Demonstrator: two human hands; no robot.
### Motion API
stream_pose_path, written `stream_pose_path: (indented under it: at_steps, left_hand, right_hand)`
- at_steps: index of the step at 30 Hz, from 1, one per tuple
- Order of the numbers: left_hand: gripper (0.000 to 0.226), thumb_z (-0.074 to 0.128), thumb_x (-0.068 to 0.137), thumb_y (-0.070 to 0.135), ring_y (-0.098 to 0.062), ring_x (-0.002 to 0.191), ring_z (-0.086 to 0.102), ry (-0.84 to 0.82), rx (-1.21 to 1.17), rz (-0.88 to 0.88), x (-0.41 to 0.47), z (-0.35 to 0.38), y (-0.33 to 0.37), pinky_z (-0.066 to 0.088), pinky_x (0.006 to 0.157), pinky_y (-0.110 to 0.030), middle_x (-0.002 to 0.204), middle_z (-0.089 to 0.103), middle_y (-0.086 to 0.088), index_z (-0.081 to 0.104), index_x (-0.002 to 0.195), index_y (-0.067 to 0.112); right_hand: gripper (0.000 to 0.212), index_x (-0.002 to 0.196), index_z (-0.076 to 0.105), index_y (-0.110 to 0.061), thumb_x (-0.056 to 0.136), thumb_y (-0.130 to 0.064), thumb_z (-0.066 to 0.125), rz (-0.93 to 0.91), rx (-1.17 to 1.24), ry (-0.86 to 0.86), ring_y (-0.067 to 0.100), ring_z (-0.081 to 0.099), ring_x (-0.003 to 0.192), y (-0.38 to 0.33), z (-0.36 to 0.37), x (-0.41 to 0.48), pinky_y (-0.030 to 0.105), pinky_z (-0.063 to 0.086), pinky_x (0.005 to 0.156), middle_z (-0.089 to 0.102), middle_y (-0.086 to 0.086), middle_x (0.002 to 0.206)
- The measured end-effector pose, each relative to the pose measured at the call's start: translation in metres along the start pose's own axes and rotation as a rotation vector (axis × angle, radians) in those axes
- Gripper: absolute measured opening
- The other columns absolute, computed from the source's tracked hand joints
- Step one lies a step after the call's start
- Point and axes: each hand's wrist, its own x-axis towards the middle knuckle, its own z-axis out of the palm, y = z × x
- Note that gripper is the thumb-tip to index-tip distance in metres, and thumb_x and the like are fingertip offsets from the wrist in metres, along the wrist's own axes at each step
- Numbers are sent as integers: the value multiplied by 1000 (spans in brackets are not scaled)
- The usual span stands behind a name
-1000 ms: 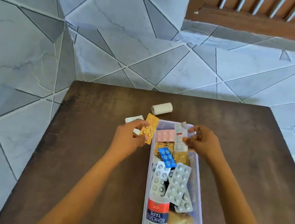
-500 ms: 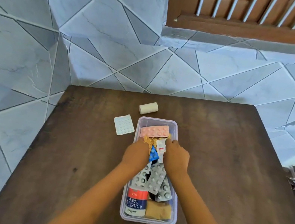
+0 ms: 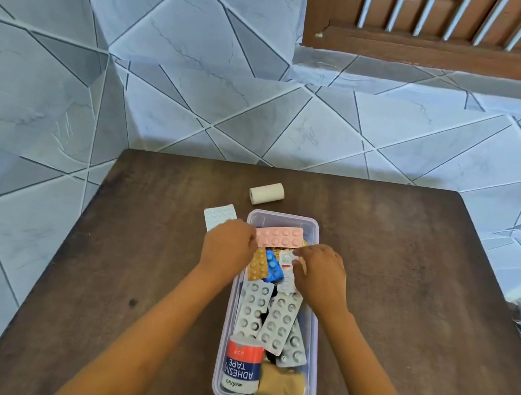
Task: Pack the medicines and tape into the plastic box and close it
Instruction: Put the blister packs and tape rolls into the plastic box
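Box [image 3: 315, 315] of clear plastic sits lidless at centre frame on a dark wooden table [image 3: 409, 293], long axis running from the lower edge toward the wall. Contents, from the lower end upward: adhesive tape canister [image 3: 242, 365] lying on its side at lower left, tan packet [image 3: 281, 382] just beside it at lower right, silver blister strips [image 3: 269, 317] overlapping in the middle, then blue strip [image 3: 274, 267], orange strip [image 3: 257, 266] and white sachet [image 3: 287, 264], with pink strip [image 3: 278, 237] across the upper end.

Left hand [image 3: 227, 249] rests over the box's left rim, fingers curled downward; whether it grips anything cannot be told. Right hand [image 3: 321, 277] lies over the right side of the box, fingertips [image 3: 299, 258] touching the white sachet, fingers loosely bent, no item visibly pinched.

Outside the box: white blister sheet [image 3: 218, 216] on the table at upper left of the box, partly covered by the left hand; white tape roll [image 3: 266, 193] lying on its side, above the box and apart from it.
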Motion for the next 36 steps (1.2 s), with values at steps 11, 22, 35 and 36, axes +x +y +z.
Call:
stream_pose_path:
  at_steps: [11,22,35,36]
  left_hand:
    - [71,70,77,32,-31,133,38,-325,-36,-149,89,36,-95,38,107,-43,144,41,-11,38,139,22]
    - [87,78,69,32,-36,129,35,-414,-35,-161,123,56,-100,40,104,-45,143,31,-14,32,142,20]
    - [23,60,86,20,-33,102,63,-108,-305,-265,90,4,-90,49,84,-39,110,68,-16,63,106,10]
    - [21,60,86,20,-31,98,64,-31,-326,-242,79,-10,-84,50,82,-39,107,69,-14,63,105,10]
  right_hand:
    - [44,131,47,-14,89,-23,57,128,227,-35,27,54,118,-42,13,125,35,47,96,55,12,133]
    - [81,145,18,-24,82,-44,64,161,63,-291,44,21,140,-45,63,205,54,28,111,8,20,156]
    - [52,123,51,-17,78,-35,70,99,343,3,29,44,123,-35,1,148,36,42,101,36,12,142]
    - [55,124,49,-17,77,-33,72,104,366,41,29,43,124,-30,-11,132,35,42,101,32,12,144]
